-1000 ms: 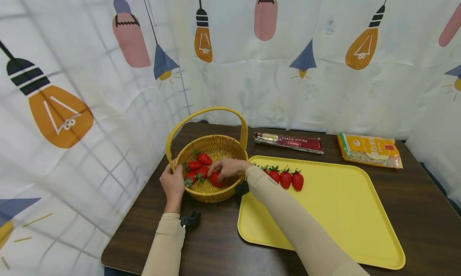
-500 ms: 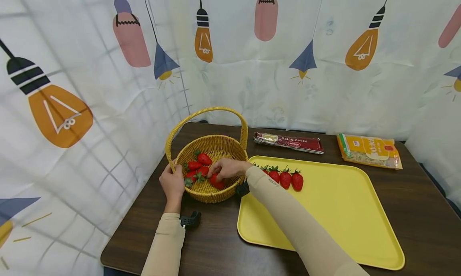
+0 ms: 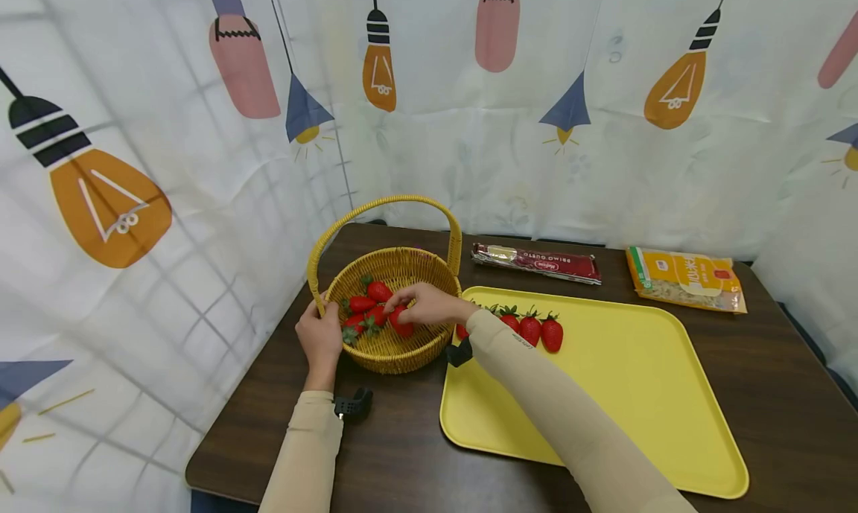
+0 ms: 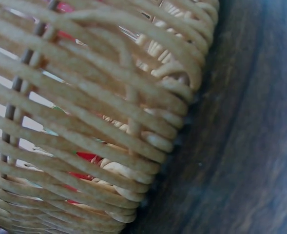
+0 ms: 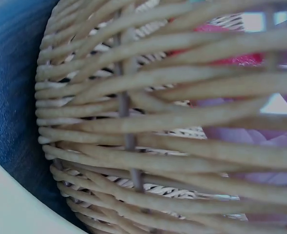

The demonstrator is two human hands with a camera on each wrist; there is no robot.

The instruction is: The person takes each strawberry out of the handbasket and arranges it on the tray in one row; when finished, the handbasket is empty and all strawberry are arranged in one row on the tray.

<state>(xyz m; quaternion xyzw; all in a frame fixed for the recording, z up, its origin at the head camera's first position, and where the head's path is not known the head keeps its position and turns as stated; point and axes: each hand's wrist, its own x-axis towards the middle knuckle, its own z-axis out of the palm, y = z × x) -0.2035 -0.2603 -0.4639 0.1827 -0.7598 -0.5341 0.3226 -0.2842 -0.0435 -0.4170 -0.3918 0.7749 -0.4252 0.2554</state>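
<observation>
My left hand [image 3: 319,342] grips the left rim of a yellow wicker basket [image 3: 392,362], near the foot of its tall arched handle. Reaching inside over the right rim, my right hand [image 3: 429,304] pinches a red strawberry [image 3: 401,324] by its upper part. Several more strawberries [image 3: 362,304] with green leaves lie in the basket's left half. In both wrist views the basket's woven wall [image 4: 85,97] fills much of the picture, and bits of red show through its gaps. The fingertips of my left hand are partly hidden behind the handle.
A yellow tray [image 3: 603,409] lies right of the basket, with a row of strawberries [image 3: 529,328] at its back left, partly covered by my right sleeve. Behind the tray lie a dark red packet [image 3: 536,263] and an orange bag [image 3: 687,278]. A printed curtain hangs behind the table.
My right hand has risen slightly, lifting the strawberry a little inside the basket. Another strawberry on the tray now shows beside my right wrist. My left hand keeps its grip on the rim.
</observation>
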